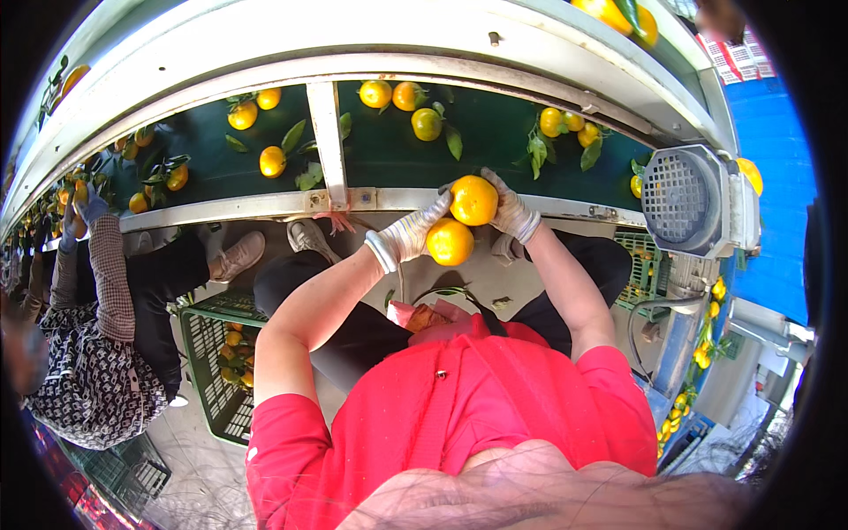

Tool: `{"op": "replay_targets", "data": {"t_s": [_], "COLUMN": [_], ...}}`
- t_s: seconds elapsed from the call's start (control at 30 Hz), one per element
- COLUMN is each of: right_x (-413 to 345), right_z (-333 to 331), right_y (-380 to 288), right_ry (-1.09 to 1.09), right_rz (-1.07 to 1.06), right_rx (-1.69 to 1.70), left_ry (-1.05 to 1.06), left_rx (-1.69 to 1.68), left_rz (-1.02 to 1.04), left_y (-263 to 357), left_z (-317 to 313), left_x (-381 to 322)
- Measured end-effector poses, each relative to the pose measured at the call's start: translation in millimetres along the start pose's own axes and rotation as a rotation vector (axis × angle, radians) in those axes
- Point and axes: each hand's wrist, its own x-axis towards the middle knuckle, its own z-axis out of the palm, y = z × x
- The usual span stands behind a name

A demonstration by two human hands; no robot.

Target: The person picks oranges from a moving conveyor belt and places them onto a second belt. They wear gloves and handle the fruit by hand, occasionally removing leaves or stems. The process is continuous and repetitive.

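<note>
My left hand point(412, 236), in a striped knit glove, holds an orange citrus fruit point(450, 242) against its palm side. Its fingertips reach a second orange citrus fruit point(474, 201) just above. The gloved right hand point(515, 211) grips this upper fruit from the right side. Both fruits are held close together, in front of the near rail point(411, 199) of a conveyor. Beyond the rail runs a dark green conveyor belt point(397, 159) with scattered fruits, several with leaves, such as a greenish-orange one point(426, 124) and a small cluster point(560, 124).
A white metal post point(326, 142) crosses the belt opening. At right sits a grey motor housing point(682, 199). Green crates stand at lower left point(199, 371) and right point(639, 265), with fruit inside. Another person point(99, 371) works at the belt on the left.
</note>
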Motion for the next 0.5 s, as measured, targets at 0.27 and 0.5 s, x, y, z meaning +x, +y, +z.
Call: {"op": "replay_targets", "data": {"t_s": [0.27, 0.5], "right_x": [-33, -9], "right_z": [51, -91], "right_y": [-28, -144], "right_ry": [-0.135, 1.062], "right_rz": [-0.088, -0.654], "right_rx": [-0.717, -1.922], "left_ry": [-0.163, -0.116], "left_rx": [0.034, 0.057], "left_rz": [-0.098, -0.072], "left_y": [-31, -23], "left_z": [0, -5], "left_x": [-6, -10]}}
